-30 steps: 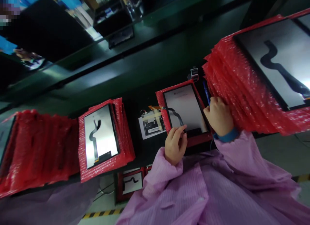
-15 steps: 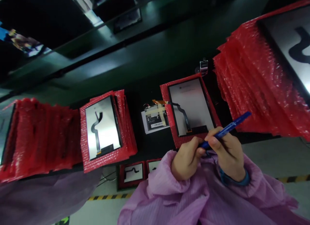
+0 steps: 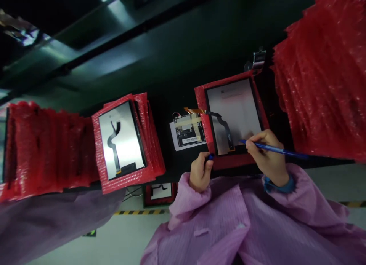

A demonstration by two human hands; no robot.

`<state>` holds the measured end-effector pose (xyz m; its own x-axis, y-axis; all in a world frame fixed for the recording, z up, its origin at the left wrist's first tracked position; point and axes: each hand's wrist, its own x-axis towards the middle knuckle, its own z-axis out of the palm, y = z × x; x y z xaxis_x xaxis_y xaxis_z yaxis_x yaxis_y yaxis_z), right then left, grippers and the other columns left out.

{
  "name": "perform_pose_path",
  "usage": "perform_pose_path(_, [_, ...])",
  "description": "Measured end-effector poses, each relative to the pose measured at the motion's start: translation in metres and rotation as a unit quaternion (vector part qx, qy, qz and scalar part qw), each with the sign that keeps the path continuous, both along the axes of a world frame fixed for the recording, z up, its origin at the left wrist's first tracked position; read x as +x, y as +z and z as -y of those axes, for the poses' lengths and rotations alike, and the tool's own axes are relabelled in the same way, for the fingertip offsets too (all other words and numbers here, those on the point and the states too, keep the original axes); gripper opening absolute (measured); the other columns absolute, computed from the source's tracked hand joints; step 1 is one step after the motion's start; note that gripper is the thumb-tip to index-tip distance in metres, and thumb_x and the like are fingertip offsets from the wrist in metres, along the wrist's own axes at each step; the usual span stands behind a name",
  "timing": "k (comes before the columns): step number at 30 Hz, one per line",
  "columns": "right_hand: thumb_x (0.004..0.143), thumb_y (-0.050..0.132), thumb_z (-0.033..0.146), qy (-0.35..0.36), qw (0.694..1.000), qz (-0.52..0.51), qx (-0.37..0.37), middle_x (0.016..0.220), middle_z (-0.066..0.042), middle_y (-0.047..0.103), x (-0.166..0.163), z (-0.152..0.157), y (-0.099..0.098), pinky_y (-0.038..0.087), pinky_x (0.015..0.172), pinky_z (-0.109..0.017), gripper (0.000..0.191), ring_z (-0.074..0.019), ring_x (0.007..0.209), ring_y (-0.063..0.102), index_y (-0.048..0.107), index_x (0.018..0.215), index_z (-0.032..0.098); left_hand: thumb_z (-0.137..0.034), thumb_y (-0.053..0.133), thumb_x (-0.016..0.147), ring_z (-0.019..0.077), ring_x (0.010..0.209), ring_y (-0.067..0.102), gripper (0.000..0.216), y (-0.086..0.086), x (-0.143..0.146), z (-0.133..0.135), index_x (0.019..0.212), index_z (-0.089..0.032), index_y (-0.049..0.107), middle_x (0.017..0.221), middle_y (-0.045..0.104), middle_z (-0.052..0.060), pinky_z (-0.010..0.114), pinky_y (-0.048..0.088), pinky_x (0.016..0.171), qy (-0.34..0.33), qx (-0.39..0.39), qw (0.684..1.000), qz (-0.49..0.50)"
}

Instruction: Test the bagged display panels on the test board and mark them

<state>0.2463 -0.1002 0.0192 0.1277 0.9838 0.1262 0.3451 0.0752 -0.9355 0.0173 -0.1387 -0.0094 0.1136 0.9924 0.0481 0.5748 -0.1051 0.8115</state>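
My right hand [image 3: 270, 156] grips a blue marker pen [image 3: 276, 149], its tip over the lower part of a display panel [image 3: 234, 109]; whether it touches the surface I cannot tell. Between the closed fingers of my left hand [image 3: 201, 171] is the blue pen cap [image 3: 211, 157], just off the panel's lower left corner. A dark ribbon cable [image 3: 225, 126] lies across the panel, which rests on red bubble wrap [image 3: 202, 99]. From its left edge an orange flex strip [image 3: 193, 110] leads to a small taped circuit module [image 3: 187, 131] on white paper.
Left of the module, another panel [image 3: 121, 139] lies on stacked red bubble wrap. More red bubble bags stand at the far left [image 3: 48, 150] and in a tall pile [image 3: 326, 78] at the right. Behind the panel is a metal clip-like part [image 3: 259, 59]. A purple sleeve [image 3: 63, 223] shows lower left.
My hands have moved apart and the pen is uncapped. The cap went left with my left hand, while my right hand turned the pen's tip onto the panel area. The view shifted slightly.
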Motion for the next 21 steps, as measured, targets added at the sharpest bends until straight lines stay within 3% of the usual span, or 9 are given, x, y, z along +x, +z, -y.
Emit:
perform_pose_path(4, [0.092, 0.062, 0.032, 0.006, 1.0, 0.024, -0.012, 0.057, 0.004, 0.057, -0.005, -0.003, -0.015, 0.041, 0.049, -0.021, 0.027, -0.0083, 0.048, 0.055, 0.048, 0.072, 0.021, -0.048, 0.036, 0.106, 0.0136, 0.063, 0.062, 0.037, -0.002, 0.004, -0.002, 0.102, -0.018, 0.057, 0.075, 0.065, 0.002, 0.024, 0.045, 0.058, -0.021, 0.048, 0.999, -0.013])
perform_pose_path(15, [0.093, 0.062, 0.029, 0.048, 0.996, 0.077, 0.021, 0.055, 0.007, 0.048, -0.005, -0.006, -0.012, 0.035, 0.049, -0.019, 0.029, -0.0047, 0.047, 0.044, 0.048, 0.069, 0.02, -0.044, 0.04, 0.105, 0.0142, 0.066, 0.065, 0.033, -0.001, 0.005, -0.004, 0.103, -0.017, 0.059, 0.077, 0.068, 0.002, 0.023, 0.048, 0.062, -0.014, 0.053, 0.998, -0.012])
perform_pose_path(21, [0.092, 0.064, 0.031, -0.008, 1.0, -0.007, 0.002, 0.063, 0.004, 0.058, -0.003, 0.009, -0.004, 0.041, 0.049, -0.022, 0.023, -0.0076, 0.051, 0.054, 0.054, 0.074, 0.02, -0.044, 0.04, 0.105, 0.0139, 0.066, 0.067, 0.033, -0.002, 0.005, -0.003, 0.103, -0.017, 0.059, 0.077, 0.069, 0.003, 0.023, 0.05, 0.061, -0.005, 0.061, 0.998, -0.034])
